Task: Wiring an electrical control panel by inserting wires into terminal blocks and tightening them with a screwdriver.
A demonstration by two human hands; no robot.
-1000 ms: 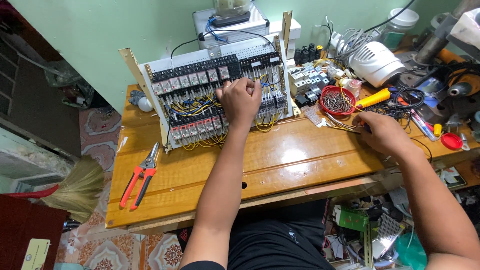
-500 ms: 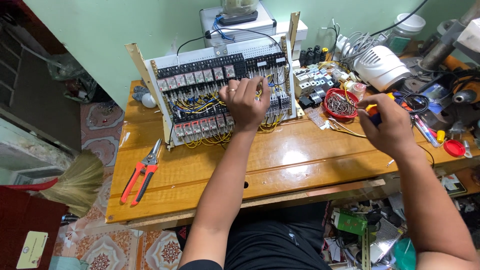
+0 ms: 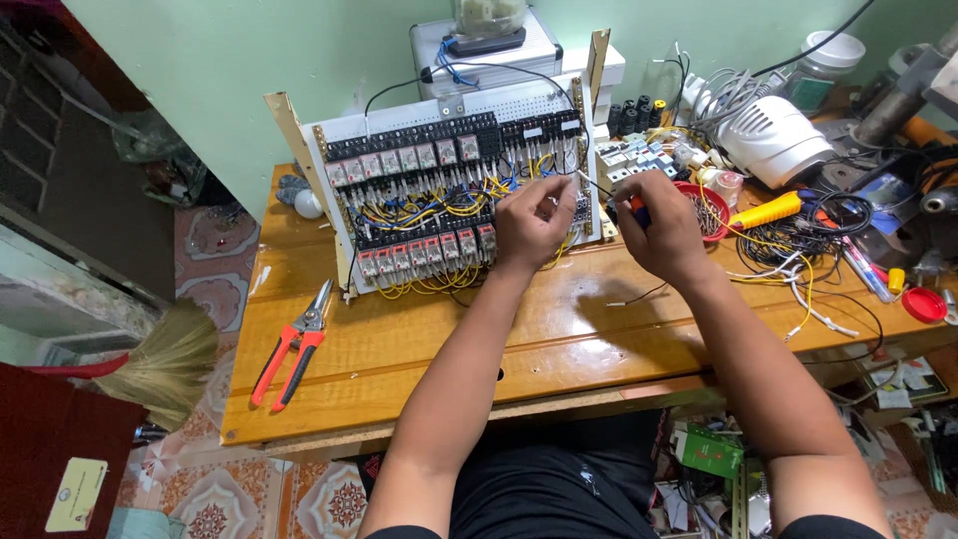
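Observation:
A white control panel (image 3: 399, 130) with rows of relays and yellow and blue wiring stands tilted on a wooden workbench (image 3: 399, 349). My left hand (image 3: 532, 222) rests against the panel's right part, fingers pinched on a wire there. My right hand (image 3: 661, 225) is closed round a screwdriver (image 3: 611, 195) with a dark blue and orange handle, its thin shaft pointing left toward the panel's right edge. Both hands are close together in front of the panel.
Red-handled pliers (image 3: 291, 344) lie on the bench's left part. A red bowl (image 3: 711, 205) of small parts, a yellow-handled tool (image 3: 766, 210), tangled wires (image 3: 798, 250), a white device (image 3: 773, 140) and a red lid (image 3: 925, 304) crowd the right. A broom (image 3: 160, 364) is on the floor at the left.
My right hand has picked up a screwdriver from the right side of the bench and moved left to the panel. My left hand has shifted right along the panel.

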